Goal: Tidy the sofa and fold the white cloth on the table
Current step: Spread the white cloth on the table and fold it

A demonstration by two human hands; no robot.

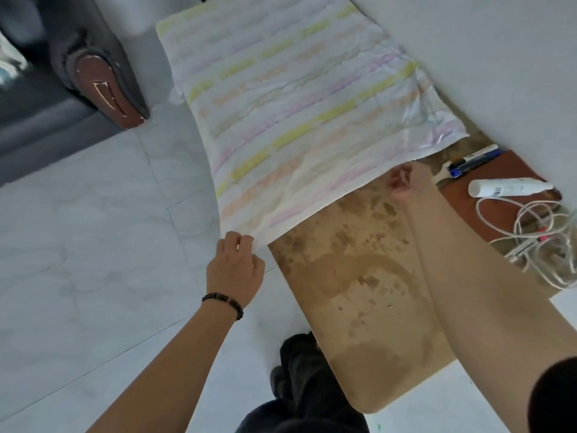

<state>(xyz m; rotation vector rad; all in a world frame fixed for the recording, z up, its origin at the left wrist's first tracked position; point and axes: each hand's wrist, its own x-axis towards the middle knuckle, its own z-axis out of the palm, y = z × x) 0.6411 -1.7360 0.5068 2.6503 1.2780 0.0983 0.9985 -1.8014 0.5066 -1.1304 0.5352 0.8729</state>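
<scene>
White cloth [290, 120], pastel-striped, spread over far part of stained tan table [359, 292], centre to top of frame. Left hand [235, 270], lower centre, fingers curled round cloth's near-left corner. Right hand [406, 181], centre right, pinches cloth's near edge. Dark sofa [37, 120] upper left. Marker [474, 159], white tube [505, 187], tangled cable [523, 249] at right edge.

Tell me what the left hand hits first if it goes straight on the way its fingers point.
The white cloth. The left hand pinches its near corner at the edge of the table, so it would probably push straight into the cloth itself, though depth is hard to judge.
</scene>
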